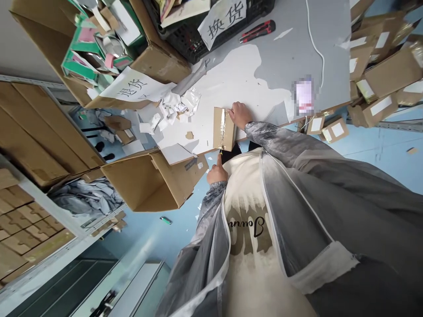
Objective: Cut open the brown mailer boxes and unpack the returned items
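A small cardboard box [217, 127] lies at the front edge of the table, with a shiny, wrinkled strip of tape [223, 125] along its top. My right hand [241, 115] grips the box's far right corner, fingers bent over the edge. Just off the near end of the taped seam, my left hand [217, 172] is closed with its index finger stretched forward along a slim utility knife [221, 152]. Only the knife's narrow tip shows; the palm hides the rest.
Crumpled paper scraps [176, 105] lie left of the box. A large open carton [142, 185] stands below the table edge; another carton [165, 61] and a black crate [194, 48] sit behind. A red-black utility knife [257, 31] and white cable [317, 48] lie on the table.
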`<state>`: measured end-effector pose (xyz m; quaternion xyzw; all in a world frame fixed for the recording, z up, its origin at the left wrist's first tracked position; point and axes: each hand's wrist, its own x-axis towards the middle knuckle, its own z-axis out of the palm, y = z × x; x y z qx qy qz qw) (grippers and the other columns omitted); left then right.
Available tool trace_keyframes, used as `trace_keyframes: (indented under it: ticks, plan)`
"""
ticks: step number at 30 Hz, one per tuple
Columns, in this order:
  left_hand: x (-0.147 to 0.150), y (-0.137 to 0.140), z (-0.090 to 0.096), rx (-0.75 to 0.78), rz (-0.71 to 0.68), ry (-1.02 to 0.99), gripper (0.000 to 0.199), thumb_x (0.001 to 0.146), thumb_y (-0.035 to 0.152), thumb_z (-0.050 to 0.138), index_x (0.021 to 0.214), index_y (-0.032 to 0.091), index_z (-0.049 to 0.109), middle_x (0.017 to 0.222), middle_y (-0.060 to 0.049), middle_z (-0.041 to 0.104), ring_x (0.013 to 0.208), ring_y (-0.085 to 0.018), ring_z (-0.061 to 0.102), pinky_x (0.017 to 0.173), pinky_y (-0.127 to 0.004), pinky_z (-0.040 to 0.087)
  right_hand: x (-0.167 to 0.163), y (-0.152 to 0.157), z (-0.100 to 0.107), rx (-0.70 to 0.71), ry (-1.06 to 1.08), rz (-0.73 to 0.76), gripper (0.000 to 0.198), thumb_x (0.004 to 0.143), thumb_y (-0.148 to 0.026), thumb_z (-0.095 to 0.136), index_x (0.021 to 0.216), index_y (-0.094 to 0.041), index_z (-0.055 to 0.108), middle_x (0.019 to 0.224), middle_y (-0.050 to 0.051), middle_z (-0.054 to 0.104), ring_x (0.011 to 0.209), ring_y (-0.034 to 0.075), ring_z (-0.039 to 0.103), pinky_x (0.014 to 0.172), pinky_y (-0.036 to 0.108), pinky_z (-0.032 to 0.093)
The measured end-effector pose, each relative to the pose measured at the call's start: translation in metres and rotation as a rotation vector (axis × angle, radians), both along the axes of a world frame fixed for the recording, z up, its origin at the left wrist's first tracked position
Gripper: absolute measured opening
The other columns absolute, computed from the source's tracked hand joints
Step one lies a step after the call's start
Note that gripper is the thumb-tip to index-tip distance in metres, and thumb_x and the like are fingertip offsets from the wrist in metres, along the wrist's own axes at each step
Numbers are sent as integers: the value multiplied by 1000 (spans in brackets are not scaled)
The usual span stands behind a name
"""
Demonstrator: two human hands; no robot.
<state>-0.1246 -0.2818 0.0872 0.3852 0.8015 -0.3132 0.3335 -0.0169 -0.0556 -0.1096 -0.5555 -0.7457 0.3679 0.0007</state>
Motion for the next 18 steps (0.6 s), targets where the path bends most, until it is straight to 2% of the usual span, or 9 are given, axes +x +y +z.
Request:
trace_keyframes:
  ticks: [4, 9, 11, 12, 13, 15, 16, 18]
  plan:
    - [7, -2, -1, -5, 45, -15, 84, 124, 29, 60, 203, 48, 38, 132, -19, 88, 113, -36, 90, 99, -45, 68, 3, 2, -4, 0, -25, 27, 83, 133, -82, 29, 145, -12, 72, 147, 27, 74, 145, 44, 69, 122, 58, 64]
    - [19, -1, 0, 31, 116, -32, 81, 127, 29, 56, 204, 44, 37, 139, -20, 89, 115, -37, 90, 100, -46, 69, 8, 5, -2, -3, -92, 91, 66, 138, -54, 29, 153, -6, 72, 155, 29, 73, 153, 46, 68, 128, 63, 61]
    - [20, -2, 1, 59, 142, -51, 80, 127, 30, 58, 204, 42, 39, 140, -19, 90, 116, -37, 90, 101, -45, 69, 9, 3, 6, 60, -89, 109, 61, 139, -46, 32, 159, -4, 71, 166, 30, 69, 166, 48, 61, 138, 71, 53]
    - [20, -3, 0, 72, 156, -55, 80, 127, 30, 59, 204, 42, 40, 140, -19, 91, 117, -37, 90, 101, -44, 69, 10, 2, 12, 114, -68, 133, 59, 139, -41, 32, 163, -5, 71, 176, 30, 65, 175, 49, 53, 144, 75, 45]
    - [19, -3, -1, 86, 169, -55, 79, 127, 30, 60, 203, 41, 42, 140, -19, 91, 118, -37, 91, 101, -44, 69, 10, 1, 18, 170, -34, 189, 55, 138, -35, 33, 168, -6, 70, 185, 27, 59, 184, 49, 43, 150, 79, 34]
    - [16, -4, -3, 118, 187, -61, 78, 126, 30, 61, 202, 41, 44, 140, -19, 91, 119, -38, 91, 102, -45, 69, 10, 1, 29, 235, 65, 428, 51, 135, -23, 40, 174, -12, 71, 198, 19, 50, 195, 46, 24, 156, 82, 12]
    - [13, -5, -5, 135, 192, -71, 78, 126, 30, 61, 202, 41, 45, 141, -20, 91, 120, -38, 91, 103, -46, 69, 10, 3, 33, 229, 110, 580, 50, 133, -19, 45, 174, -16, 73, 200, 14, 49, 197, 43, 20, 157, 82, 5]
    - [8, -7, -9, 179, 202, -103, 78, 125, 30, 63, 201, 41, 49, 141, -20, 91, 122, -40, 91, 104, -47, 70, 8, 11, 41, 174, 162, 825, 48, 127, -15, 61, 172, -21, 78, 198, 10, 55, 197, 40, 21, 157, 81, -2]
